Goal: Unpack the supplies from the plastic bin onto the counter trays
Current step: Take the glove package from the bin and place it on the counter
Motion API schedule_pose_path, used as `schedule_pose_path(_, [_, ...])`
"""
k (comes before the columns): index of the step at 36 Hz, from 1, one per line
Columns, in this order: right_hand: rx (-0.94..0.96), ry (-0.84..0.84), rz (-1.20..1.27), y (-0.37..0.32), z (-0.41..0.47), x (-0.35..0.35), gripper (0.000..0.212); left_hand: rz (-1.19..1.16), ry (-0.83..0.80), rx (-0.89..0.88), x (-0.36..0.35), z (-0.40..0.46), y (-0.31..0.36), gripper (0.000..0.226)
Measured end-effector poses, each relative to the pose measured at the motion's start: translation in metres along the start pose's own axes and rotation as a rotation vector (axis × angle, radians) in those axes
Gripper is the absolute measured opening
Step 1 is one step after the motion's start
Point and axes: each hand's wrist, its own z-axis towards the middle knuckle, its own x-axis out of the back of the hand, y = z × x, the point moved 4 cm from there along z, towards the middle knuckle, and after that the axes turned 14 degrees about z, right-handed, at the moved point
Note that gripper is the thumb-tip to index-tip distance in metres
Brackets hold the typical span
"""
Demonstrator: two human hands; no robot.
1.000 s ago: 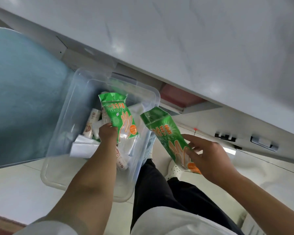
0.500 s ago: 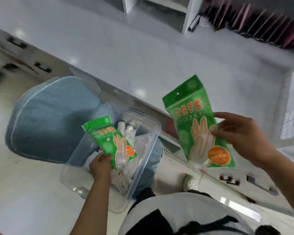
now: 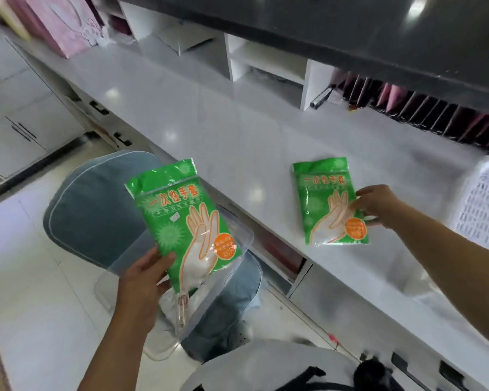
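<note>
1. The right hand [image 3: 377,206] is laying one green glove packet [image 3: 329,201] flat on the white surface [image 3: 209,117]. Its fingers are resting loosely straight on the packet's right edge, and I cannot tell whether the thumb is pinching underneath.
2. The left hand [image 3: 144,273] is gripping a second green glove packet [image 3: 185,221] by its lower left corner, thumb on the front, holding it upright above the clear plastic bin [image 3: 232,266] on the blue chair [image 3: 93,210].
3. To finish this step well, I judge the right hand should be letting go only once the packet is lying fully on the surface, clear of the near edge, so the slippery film is not sliding off.
4. The white perforated tray [image 3: 480,204] is sitting to the right of that packet, apart from it; the packet probably belongs there, so a short slide rightward may be needed.
5. The left packet should be following, supported from below since it is flopping.
6. Both packets are showing large orange Chinese characters reading 一次性手套, a hand outline, and an orange round sticker whose print is too small to read.
</note>
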Motion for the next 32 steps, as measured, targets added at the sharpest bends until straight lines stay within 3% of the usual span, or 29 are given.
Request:
schedule_pose_path(5, [0.398, 0.059, -0.258, -0.021, -0.028, 0.005, 0.04, 0.046, -0.145, -0.011, -0.052, -0.025, 0.02, 0.045])
schedule_pose_path(7, [0.463, -0.106, -0.109, -0.02, -0.056, 0.002, 0.035, 0.039, -0.225, -0.013, -0.077, -0.034, 0.028, 0.045])
schedule_pose_path(10, [0.303, -0.508, 0.232, -0.008, -0.102, -0.006, 0.036, 0.021, -0.328, -0.017, -0.114, -0.048, 0.038, 0.042])
schedule_pose_path(12, [0.292, -0.613, 0.318, -0.001, -0.125, -0.005, 0.039, 0.017, -0.393, -0.03, -0.136, -0.054, 0.044, 0.039])
schedule_pose_path(17, [0.344, -0.462, 0.487, 0.017, -0.136, 0.013, 0.041, 0.073, -0.49, -0.022, -0.177, -0.056, 0.047, 0.045])
schedule_pose_path(23, [0.319, -0.23, 0.371, 0.033, -0.109, 0.028, 0.032, 0.184, -0.571, 0.055, -0.215, -0.028, 0.033, 0.059])
schedule_pose_path(32, [0.334, 0.016, 0.235, 0.012, -0.057, 0.023, 0.037, 0.2, -0.584, 0.04, -0.269, 0.041, 0.035, 0.049])
